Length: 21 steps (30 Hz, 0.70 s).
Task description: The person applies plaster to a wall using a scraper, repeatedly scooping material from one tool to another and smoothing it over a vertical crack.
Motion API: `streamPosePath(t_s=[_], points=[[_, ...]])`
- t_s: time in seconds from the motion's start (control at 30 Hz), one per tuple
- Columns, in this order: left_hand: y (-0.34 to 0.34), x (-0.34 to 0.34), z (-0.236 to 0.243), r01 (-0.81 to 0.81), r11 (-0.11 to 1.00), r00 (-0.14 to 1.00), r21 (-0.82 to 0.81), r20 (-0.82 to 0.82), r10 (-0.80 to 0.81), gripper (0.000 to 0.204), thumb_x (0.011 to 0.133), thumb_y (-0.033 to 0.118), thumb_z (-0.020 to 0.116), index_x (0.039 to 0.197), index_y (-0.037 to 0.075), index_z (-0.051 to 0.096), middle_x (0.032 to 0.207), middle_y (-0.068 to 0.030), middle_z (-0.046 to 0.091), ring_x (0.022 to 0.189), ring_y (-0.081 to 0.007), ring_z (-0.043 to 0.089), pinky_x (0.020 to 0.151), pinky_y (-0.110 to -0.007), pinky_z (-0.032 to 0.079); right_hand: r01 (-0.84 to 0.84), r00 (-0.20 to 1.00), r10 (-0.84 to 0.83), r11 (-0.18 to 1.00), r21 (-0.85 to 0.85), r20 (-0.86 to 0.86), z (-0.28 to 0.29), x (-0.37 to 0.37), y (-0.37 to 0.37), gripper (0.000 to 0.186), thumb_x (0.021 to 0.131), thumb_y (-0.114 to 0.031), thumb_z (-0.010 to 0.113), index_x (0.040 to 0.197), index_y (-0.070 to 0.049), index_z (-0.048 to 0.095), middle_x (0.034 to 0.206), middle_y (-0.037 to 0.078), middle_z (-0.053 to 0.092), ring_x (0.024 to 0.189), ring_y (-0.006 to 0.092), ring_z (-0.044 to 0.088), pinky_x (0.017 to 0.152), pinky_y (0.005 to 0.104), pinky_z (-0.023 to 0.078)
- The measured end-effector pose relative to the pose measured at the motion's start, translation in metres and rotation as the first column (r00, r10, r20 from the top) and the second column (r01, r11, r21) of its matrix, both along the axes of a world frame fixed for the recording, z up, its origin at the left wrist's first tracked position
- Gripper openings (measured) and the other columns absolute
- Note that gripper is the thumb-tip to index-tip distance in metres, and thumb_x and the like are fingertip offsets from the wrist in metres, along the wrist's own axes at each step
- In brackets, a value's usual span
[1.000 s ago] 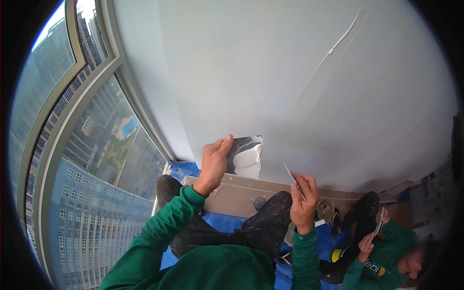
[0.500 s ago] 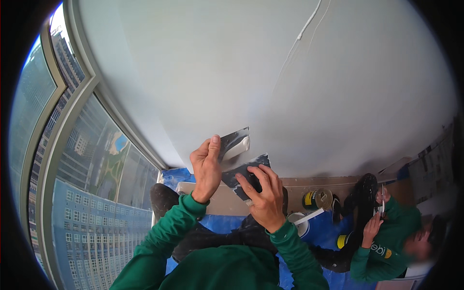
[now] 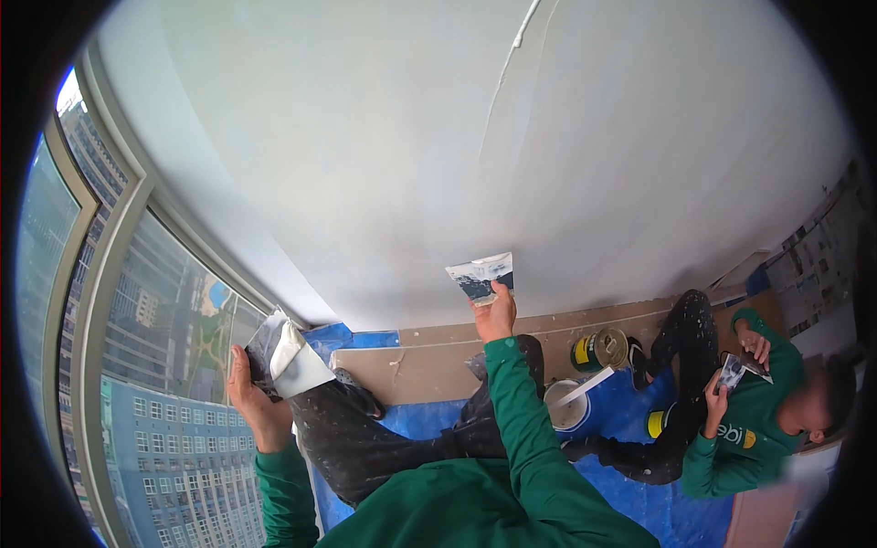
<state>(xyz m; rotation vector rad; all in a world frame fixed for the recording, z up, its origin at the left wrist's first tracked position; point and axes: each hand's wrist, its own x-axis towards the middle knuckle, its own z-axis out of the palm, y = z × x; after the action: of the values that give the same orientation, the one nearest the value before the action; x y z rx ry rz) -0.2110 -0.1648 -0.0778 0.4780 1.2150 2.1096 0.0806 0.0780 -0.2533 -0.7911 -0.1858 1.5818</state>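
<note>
At lower left, my left hand grips a putty knife carrying a thick blob of white paste, held over my left leg by the window. My right hand is raised in the middle, fingers closed on a second putty knife, its dark blade smeared white and held close in front of the pale wall. A raised white streak runs down the upper wall, with a fainter line beside it.
Tall windows fill the left. A co-worker in green sits at right, holding scrapers. Tins, a white tub with a stick across it and blue sheeting lie by my legs. Brown board runs along the wall's foot.
My hands, close together half a second ago, have parted: the left moved down and left with the paste, the right up toward the wall. The view has shifted, and the co-worker's hands have moved.
</note>
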Motion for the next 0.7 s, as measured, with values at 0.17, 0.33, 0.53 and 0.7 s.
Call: streamPosePath(t_s=[0.17,0.33,0.53,0.7], points=[[-0.02,0.008,-0.022,-0.089,0.989,0.993,-0.115,0.064,0.096,0.039,0.1,0.033,0.053,0.099,-0.004,0.064,0.094,-0.0101,0.067,0.08,-0.0188,0.066,0.07,-0.032,0.053,0.133,0.985,-0.127,0.99,-0.041,0.114,0.012,-0.022,0.044,0.035,0.087,-0.013,0.055,0.12,-0.001,0.051,0.117,0.014,0.06,0.1,0.0301,0.063,0.079,0.0434,0.055],[-0.035,0.0,-0.042,-0.091,0.979,0.99,-0.18,0.087,0.108,0.038,0.1,0.033,0.053,0.099,-0.004,0.064,0.095,-0.0102,0.067,0.081,-0.019,0.066,0.072,-0.032,0.053,0.09,0.948,-0.075,0.995,-0.035,0.31,0.074,-0.027,0.071,0.032,0.087,-0.013,0.054,0.114,0.005,0.051,0.108,0.017,0.062,0.093,0.0309,0.064,0.077,0.0382,0.056],[-0.028,0.008,-0.055,-0.055,0.983,0.979,-0.174,0.186,0.087,0.034,0.099,0.032,0.055,0.096,-0.001,0.064,0.094,-0.0083,0.067,0.08,-0.0178,0.066,0.072,-0.032,0.052,0.127,0.972,-0.124,0.992,-0.001,0.202,0.009,-0.021,0.021,0.035,0.085,-0.01,0.059,0.117,0.001,0.052,0.114,0.013,0.059,0.1,0.028,0.062,0.081,0.0414,0.052],[-0.029,0.009,-0.062,-0.024,0.986,0.98,-0.163,0.193,0.056,0.033,0.099,0.031,0.055,0.097,0.0,0.065,0.094,-0.0079,0.067,0.082,-0.0171,0.065,0.074,-0.031,0.051,0.077,0.983,-0.054,0.989,-0.124,0.177,-0.057,0.001,0.033,0.039,0.086,-0.006,0.058,0.124,0.0,0.051,0.118,0.013,0.059,0.106,0.0292,0.06,0.087,0.0426,0.05]])
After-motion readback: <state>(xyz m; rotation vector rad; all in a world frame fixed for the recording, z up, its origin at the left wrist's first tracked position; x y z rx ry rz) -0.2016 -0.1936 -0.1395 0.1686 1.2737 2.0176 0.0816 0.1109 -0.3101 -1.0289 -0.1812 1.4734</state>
